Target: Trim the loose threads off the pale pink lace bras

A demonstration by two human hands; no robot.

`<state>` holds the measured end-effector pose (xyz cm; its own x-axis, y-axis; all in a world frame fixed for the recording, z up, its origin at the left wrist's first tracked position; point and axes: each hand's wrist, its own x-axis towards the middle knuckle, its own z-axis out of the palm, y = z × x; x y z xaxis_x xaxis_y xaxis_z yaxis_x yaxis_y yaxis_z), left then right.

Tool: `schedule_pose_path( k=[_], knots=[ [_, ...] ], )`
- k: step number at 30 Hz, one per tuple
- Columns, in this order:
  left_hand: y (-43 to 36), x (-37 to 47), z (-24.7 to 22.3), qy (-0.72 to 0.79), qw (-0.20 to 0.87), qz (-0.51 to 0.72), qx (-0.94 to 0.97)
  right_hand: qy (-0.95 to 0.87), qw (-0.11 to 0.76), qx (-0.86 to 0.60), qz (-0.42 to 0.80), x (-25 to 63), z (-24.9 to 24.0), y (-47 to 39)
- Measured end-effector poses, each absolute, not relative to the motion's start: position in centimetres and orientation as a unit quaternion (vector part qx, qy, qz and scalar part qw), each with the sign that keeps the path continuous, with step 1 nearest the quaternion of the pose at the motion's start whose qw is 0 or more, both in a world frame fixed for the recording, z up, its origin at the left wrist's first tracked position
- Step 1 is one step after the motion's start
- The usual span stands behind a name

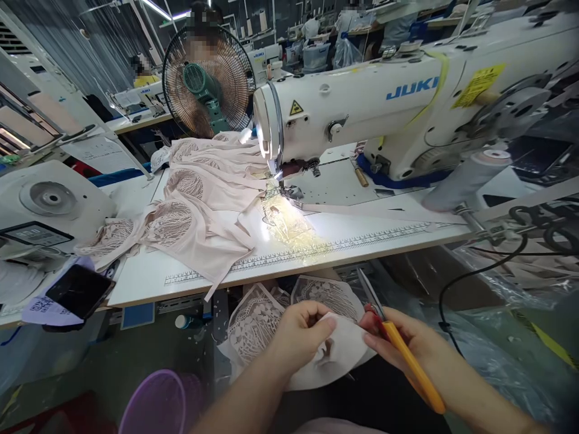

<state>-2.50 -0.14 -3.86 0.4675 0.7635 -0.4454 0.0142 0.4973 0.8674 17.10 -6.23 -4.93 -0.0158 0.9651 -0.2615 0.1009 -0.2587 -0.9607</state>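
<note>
Below the table's front edge, a pale lace garment (257,322) lies across the lap. My left hand (301,337) pinches the edge of its plain cloth between thumb and fingers. Scissors with an orange handle (411,364) rest in my right hand (407,340), blades pointing up and away toward the table. The thumb and fingertips of that hand also meet at the right side of the same cloth. A second lace cup (328,295) shows behind the hands.
A white JUKI sewing machine (362,102) stands on the table (149,289), its needle area lit. Pale lace garments (194,223) are heaped left of it. A phone (80,290) sits at the far left; a purple bin (156,404) is below. A fan (208,81) stands behind.
</note>
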Motion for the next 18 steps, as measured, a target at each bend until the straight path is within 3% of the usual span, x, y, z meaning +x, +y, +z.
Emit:
schedule_pose_path(
  k=[4,11,14,18],
  knots=[
    [0.1,-2.6,-4.3,0.457,0.675,0.262,0.517,-0.44,0.4,-0.574,0.563,17.4,-4.7,-6.1],
    [-2.0,-4.3,-5.4,0.383,0.274,0.424,0.773,-0.423,0.441,-0.572,0.547,17.7,-3.7,-6.1],
    [-3.7,-4.7,-7.3,0.328,0.207,0.348,0.853,-0.425,0.454,-0.567,0.54,17.7,-3.5,-6.1],
    [-4.3,-6.1,-9.8,0.45,0.124,0.214,0.858,-0.445,0.486,-0.559,0.504,18.1,-3.9,-6.2]
  ],
)
